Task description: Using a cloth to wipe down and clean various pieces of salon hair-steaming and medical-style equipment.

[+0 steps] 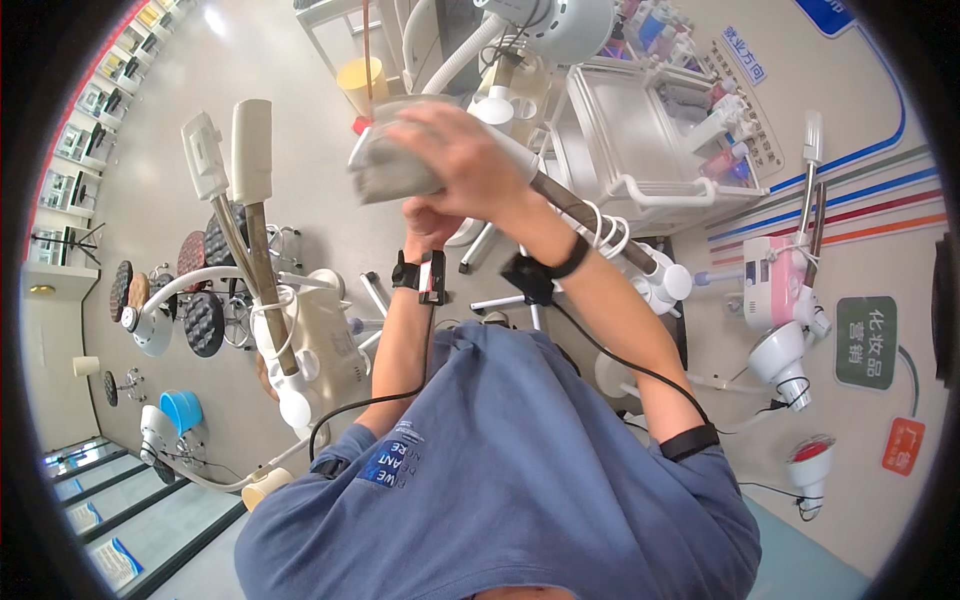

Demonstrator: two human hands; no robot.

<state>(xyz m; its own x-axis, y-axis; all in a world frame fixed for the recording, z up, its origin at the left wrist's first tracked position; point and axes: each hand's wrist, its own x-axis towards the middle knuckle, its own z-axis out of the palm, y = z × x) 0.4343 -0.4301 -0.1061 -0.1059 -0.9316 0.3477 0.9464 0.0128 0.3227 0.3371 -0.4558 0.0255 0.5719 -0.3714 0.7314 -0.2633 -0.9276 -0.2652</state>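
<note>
My right hand [469, 154] is blurred and presses a folded grey cloth [394, 169] around the white head end of a jointed equipment arm, probably a facial steamer. The arm's white sleeve [514, 150] shows past my fingers and joins a brown-grey tube [574, 202] that slopes down to a white joint. Just below the cloth, my left hand [431, 221] has its fingers curled in. The cloth and my right hand hide part of it, so what it grips is unclear. Both wrists wear black straps with small devices and cables.
Left of me stands another steamer [307, 337] with two raised arms [253, 150]. A white trolley [630, 127] holding bottles is at upper right. Round stools [204, 322], a blue bucket [181, 411] and a yellow bin [361, 81] stand on the floor. A pink-and-white machine [772, 281] is at right.
</note>
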